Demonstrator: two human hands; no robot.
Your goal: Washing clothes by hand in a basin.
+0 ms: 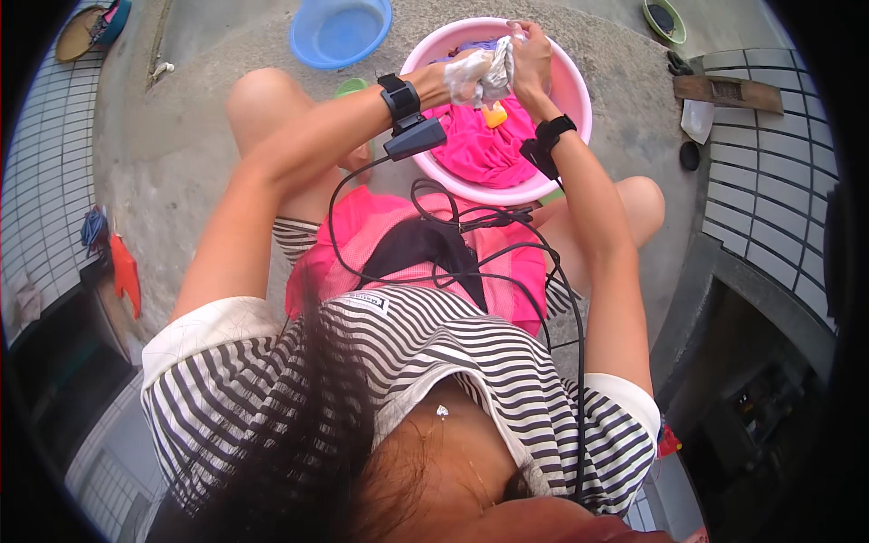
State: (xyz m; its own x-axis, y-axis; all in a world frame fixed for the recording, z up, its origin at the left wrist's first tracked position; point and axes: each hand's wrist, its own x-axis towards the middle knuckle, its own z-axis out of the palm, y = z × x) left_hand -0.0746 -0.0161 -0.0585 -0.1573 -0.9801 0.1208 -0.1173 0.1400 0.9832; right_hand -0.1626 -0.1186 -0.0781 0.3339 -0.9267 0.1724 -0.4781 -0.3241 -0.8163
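Over a pink plastic basin (pixel 579 129), my left hand (pixel 467 76) and my right hand (pixel 532 64) grip a bunched white cloth (pixel 500 70) between them. White suds coat much of my left hand. Bright pink fabric (pixel 485 153) fills the near part of the basin. On that fabric, just below my hands, lies a yellow object (pixel 496 115) that looks like a bar of soap. Purple fabric (pixel 475 46) shows at the basin's far side, partly hidden by my left hand and the white cloth.
A blue plastic basin (pixel 339 34) stands on the concrete floor at the far left. Far right is a green bowl (pixel 665 20) holding something dark. Black cables (pixel 489 266) loop over my lap from the wrist devices. A wooden piece (pixel 753 95) lies by the tiled wall.
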